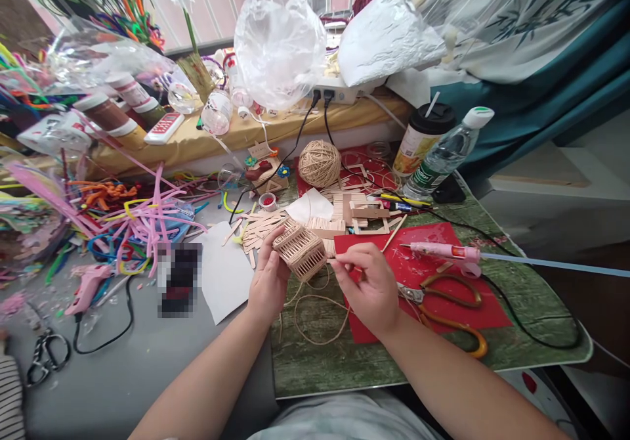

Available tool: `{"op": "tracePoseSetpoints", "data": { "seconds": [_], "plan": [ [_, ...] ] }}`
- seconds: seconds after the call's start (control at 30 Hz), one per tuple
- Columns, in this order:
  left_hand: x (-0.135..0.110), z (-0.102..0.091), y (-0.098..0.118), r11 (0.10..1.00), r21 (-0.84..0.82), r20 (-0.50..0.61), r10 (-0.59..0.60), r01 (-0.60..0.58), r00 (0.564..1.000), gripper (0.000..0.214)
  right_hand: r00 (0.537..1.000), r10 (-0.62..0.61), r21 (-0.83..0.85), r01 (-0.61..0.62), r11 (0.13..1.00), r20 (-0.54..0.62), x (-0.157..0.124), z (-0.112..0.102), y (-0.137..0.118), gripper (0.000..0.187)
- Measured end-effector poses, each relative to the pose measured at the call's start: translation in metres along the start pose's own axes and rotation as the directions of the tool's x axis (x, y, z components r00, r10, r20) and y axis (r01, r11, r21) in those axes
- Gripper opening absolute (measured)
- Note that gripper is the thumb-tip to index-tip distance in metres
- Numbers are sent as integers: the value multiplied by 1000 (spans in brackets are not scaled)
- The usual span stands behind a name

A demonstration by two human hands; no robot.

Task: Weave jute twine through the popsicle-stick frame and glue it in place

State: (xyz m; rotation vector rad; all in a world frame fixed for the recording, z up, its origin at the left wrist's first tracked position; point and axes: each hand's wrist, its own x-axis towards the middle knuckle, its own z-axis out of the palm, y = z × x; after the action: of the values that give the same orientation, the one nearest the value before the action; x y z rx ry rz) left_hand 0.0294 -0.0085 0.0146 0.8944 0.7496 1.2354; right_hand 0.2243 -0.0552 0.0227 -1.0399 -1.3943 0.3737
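My left hand (270, 274) is wrapped round a small basket (301, 251) of wooden sticks and twine, tilted on its side above the table. At its right end my right hand (369, 281) is closed in a pinch, thumb and forefinger together. A thin strand seems to run from the basket to these fingertips, but it is too small to make out for sure. Below the basket, a loose loop of twine (321, 343) lies on the green wood-patterned board (315, 371). Behind it sits a ball of twine (319, 163).
On the right, a pink glue gun (445, 251) and scissors with orange-brown handles (455, 308) lie on red sheets (428, 236). A water bottle (445, 154) and a cup (422, 139) stand behind. Craft sticks (266, 228) and pink pipe cleaners (152, 223) lie left.
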Motion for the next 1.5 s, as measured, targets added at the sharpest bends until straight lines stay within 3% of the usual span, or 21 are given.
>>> {"op": "tracePoseSetpoints", "data": {
  "seconds": [0.07, 0.13, 0.23, 0.33, 0.5, 0.7, 0.87, 1.0, 1.17, 1.5],
  "plan": [
    [3, 0, 3, 999, -37, -39, 4, -5, 999, 42, 993, 93, 51, -89, 995, -78, 2, -2, 0, 11],
    [6, -2, 6, 997, -73, -90, -15, 8, 996, 40, 984, 156, 110, -146, 983, -85, 3, -2, 3, 8],
    [10, -5, 11, 990, -138, -169, -54, 30, 984, 43, 981, 192, 132, -188, 973, -19, 2, -1, 4, 3],
    [13, -7, 12, 979, -199, -195, -75, 35, 978, 46, 983, 171, 120, -178, 977, 69, 2, 1, 1, 13],
    [14, -8, 6, 978, -205, -180, -68, 31, 981, 46, 990, 93, 111, -105, 988, 108, 4, 4, -2, 12],
    [14, -6, 4, 983, -171, -147, -95, 70, 985, 43, 983, 127, 169, -148, 974, 131, 2, 5, 1, 8],
    [13, -7, 1, 991, -128, -110, -48, 34, 993, 46, 976, 149, 120, -169, 978, 156, 1, 6, 2, 14],
    [11, -14, -5, 996, -91, -94, -8, -1, 996, 45, 984, 137, 134, -152, 979, 117, 4, 7, -1, 8],
    [9, -18, -7, 993, -101, 4, -54, 54, 999, 39, 985, 114, 127, -130, 983, 126, 4, 4, -4, 13],
    [10, -14, 1, 983, -155, 61, -93, 102, 994, 44, 986, 120, 82, -130, 988, 113, 1, 5, 0, 15]
  ]
}}
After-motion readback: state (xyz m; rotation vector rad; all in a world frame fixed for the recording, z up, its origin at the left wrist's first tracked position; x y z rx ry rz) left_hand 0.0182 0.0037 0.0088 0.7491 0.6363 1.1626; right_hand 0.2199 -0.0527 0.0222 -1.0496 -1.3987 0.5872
